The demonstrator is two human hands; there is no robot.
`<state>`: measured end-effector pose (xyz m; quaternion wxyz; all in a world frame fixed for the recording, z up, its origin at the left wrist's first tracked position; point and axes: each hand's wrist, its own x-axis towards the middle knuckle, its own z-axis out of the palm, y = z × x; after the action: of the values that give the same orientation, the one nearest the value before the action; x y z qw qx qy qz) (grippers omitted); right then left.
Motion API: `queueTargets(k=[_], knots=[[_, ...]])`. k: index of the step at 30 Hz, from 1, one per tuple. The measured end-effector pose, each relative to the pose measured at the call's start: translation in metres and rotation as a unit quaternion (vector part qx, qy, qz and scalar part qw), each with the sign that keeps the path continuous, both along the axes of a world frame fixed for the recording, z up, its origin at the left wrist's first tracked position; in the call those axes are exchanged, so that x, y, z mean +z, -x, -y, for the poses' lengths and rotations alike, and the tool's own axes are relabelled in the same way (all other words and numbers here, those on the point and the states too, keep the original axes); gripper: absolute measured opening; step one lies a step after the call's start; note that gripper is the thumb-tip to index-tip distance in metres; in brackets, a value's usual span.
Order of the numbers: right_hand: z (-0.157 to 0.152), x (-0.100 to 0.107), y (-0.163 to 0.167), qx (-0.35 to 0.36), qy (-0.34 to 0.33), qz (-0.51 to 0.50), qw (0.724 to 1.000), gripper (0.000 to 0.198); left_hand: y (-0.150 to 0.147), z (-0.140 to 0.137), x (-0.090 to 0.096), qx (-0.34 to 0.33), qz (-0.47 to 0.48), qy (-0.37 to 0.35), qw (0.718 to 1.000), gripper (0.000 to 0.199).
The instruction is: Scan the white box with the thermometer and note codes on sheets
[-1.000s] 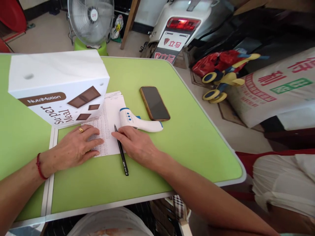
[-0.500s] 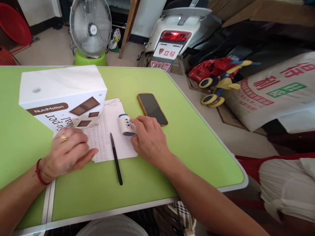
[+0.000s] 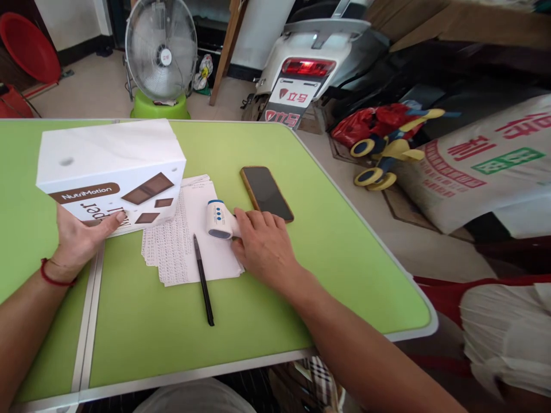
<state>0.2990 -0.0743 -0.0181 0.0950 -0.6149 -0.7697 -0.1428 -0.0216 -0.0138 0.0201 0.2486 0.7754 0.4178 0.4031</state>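
Note:
My left hand [image 3: 81,235] grips the near lower edge of a white NutriMotion box [image 3: 112,149], thumb across its printed front and the other fingers hidden behind or under it. My right hand [image 3: 267,244] is closed round the handle of a white infrared thermometer [image 3: 219,219] with blue buttons. The thermometer's head lies over a stack of papers [image 3: 219,258], one part of them covered in small print or writing. A black pen [image 3: 203,281] rests partly on the papers and partly on the table. Just beyond my right hand lies a phone [image 3: 267,192] in a brown case.
The green folding table [image 3: 344,275] has a pale metal rim and a seam at left. Behind it stand a fan [image 3: 161,51] on a green stool and a white scooter [image 3: 305,51]. At right are a toy tricycle [image 3: 383,155] and a large printed sack [image 3: 482,166].
My left hand has moved left from in front of the box and taken hold of its lower edge. My right hand keeps the thermometer, which has turned slightly.

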Motion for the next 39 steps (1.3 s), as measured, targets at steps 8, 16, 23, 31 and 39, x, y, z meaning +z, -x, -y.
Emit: queueTargets(k=[8, 16, 23, 31, 39], knots=[[0.004, 0.003, 0.011, 0.073, -0.055, -0.186, 0.978, 0.058, 0.019, -0.016, 0.004, 0.023, 0.070, 0.067, 0.995, 0.055], [0.042, 0.023, 0.040, 0.175, 0.124, -0.560, 0.800, 0.034, 0.001, -0.001, 0.009, 0.016, 0.160, 0.066, 0.985, 0.057], [0.055, 0.015, 0.054, 0.219, 0.298, -0.659, 0.655, 0.025, -0.025, 0.022, 0.010, -0.010, 0.178, 0.181, 0.967, 0.045], [0.052, 0.027, 0.058, 0.200, 0.337, -0.649, 0.651, 0.026, -0.027, 0.028, 0.013, 0.013, 0.182, 0.233, 0.955, 0.060], [0.053, 0.029, 0.064, 0.137, 0.403, -0.671, 0.607, 0.042, -0.028, 0.030, 0.015, 0.016, 0.184, 0.250, 0.950, 0.068]])
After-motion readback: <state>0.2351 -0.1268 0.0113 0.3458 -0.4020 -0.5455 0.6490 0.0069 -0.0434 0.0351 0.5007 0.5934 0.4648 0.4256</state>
